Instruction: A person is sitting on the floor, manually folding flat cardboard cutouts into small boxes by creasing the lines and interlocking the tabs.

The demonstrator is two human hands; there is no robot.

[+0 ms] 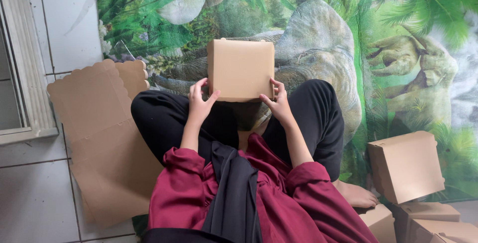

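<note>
I hold a folded brown cardboard box (241, 69) in front of me, above my crossed legs in black trousers. My left hand (199, 102) grips its lower left corner, fingers spread along the side. My right hand (277, 102) grips its lower right corner. The box is closed, and its plain top faces me. My sleeves are dark red.
Flat unfolded cardboard blanks (102, 133) lie on the white tile floor at my left. Several finished brown boxes (406, 166) are stacked at the lower right beside my bare foot (357, 195). A green printed mat (348, 29) with dinosaurs and plants covers the floor ahead. A door frame (25, 64) runs at far left.
</note>
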